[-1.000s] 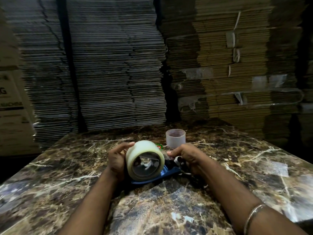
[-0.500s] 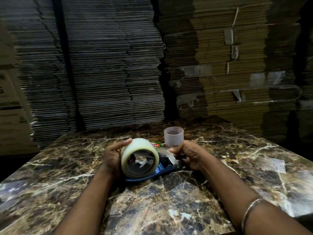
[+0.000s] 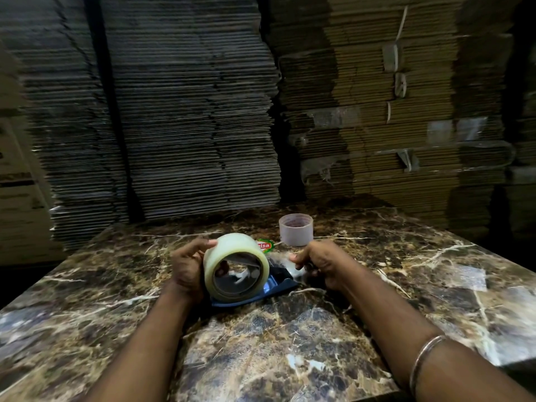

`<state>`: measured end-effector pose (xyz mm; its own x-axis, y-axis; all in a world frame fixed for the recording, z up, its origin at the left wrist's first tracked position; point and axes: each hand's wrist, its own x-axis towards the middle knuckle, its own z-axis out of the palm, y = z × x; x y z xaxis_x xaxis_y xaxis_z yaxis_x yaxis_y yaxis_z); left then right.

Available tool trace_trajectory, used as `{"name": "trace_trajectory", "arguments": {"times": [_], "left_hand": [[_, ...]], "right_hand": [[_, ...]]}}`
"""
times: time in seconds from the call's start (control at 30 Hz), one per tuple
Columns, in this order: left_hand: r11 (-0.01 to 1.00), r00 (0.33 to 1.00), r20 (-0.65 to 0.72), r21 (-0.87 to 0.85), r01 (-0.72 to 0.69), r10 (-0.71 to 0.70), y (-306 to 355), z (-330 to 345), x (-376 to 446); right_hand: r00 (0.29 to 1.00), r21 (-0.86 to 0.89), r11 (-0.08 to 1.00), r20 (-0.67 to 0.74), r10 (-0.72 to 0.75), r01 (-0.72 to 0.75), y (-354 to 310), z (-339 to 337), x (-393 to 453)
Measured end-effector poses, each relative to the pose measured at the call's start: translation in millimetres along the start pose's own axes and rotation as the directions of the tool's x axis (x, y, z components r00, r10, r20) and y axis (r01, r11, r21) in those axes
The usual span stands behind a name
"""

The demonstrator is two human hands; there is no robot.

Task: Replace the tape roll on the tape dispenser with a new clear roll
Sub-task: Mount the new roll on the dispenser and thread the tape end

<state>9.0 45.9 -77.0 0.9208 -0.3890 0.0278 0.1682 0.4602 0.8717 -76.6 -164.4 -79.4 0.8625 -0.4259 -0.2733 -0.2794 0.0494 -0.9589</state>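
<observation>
A full clear tape roll [image 3: 232,250] stands on edge over the blue tape dispenser [image 3: 278,285] on the marble table [image 3: 290,343]. My left hand [image 3: 185,265] grips the roll from its left side, thumb on top and fingers showing through the core. My right hand [image 3: 322,262] pinches a loose clear strip of tape [image 3: 278,261] pulled from the roll, over the dispenser's front end. Behind my right hand an empty tape core [image 3: 295,229] stands upright on the table.
A small red and green label [image 3: 264,245] lies just behind the roll. Tall stacks of flattened cardboard [image 3: 188,111] rise along the table's far edge. A clear tape scrap [image 3: 470,277] is stuck on the table at right.
The roll and dispenser have shifted a little to the left with my left hand. My right hand has drawn the tape's free end out to the right.
</observation>
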Motion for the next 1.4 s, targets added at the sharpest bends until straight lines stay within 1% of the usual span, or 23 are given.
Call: {"name": "trace_trajectory", "arguments": {"times": [0.23,0.5,0.63,0.7,0.83,0.87,0.93,1.03,1.13,1.27,1.4], "left_hand": [[1.000,1.000,-0.003,0.023,0.001,-0.001,-0.2,-3.5,1.4],[0.999,0.999,0.017,0.012,0.036,-0.036,0.4,-2.8,1.0],[0.999,1.000,0.007,0.034,0.028,-0.029,3.9,-2.8,-1.8],[0.998,1.000,0.011,0.057,0.027,-0.028,3.7,-4.9,-1.1],[0.994,0.992,0.081,0.047,0.095,-0.099,2.5,-1.9,-5.2],[0.996,0.992,0.092,0.030,0.088,-0.091,2.5,-1.0,-6.4],[1.000,0.993,0.113,-0.011,0.026,-0.025,2.9,-0.9,-8.2],[0.999,0.995,0.096,-0.028,-0.023,0.026,4.9,-1.8,-9.5],[0.999,0.997,0.072,-0.031,-0.006,0.009,1.8,-3.6,-6.2],[0.999,0.998,0.061,-0.035,-0.006,0.008,1.6,-2.8,-5.1],[1.000,0.999,0.052,-0.027,-0.004,0.005,0.8,-3.6,-3.9]], "right_hand": [[1.000,-0.054,0.998,-0.021,-0.015,0.014,-2.6,0.2,-3.6],[0.999,0.049,0.999,-0.048,-0.007,0.009,-5.1,2.7,-9.6],[0.998,0.012,0.999,-0.049,-0.030,0.030,-4.6,1.8,-11.1],[0.996,-0.043,0.998,-0.074,-0.049,0.046,-3.0,3.0,-7.1],[0.992,-0.133,0.989,-0.099,-0.082,0.068,0.9,3.3,1.4],[0.992,-0.142,0.988,-0.101,-0.081,0.067,1.2,3.5,2.6],[0.990,-0.157,0.986,-0.117,-0.084,0.065,0.6,3.7,3.1],[0.987,-0.176,0.982,-0.127,-0.097,0.074,0.8,3.2,3.2],[0.988,-0.193,0.978,-0.121,-0.099,0.074,2.1,3.1,5.1],[0.980,-0.260,0.962,-0.154,-0.123,0.080,4.8,4.0,9.3],[0.981,-0.260,0.959,-0.127,-0.149,0.112,6.1,2.5,5.6]]}}
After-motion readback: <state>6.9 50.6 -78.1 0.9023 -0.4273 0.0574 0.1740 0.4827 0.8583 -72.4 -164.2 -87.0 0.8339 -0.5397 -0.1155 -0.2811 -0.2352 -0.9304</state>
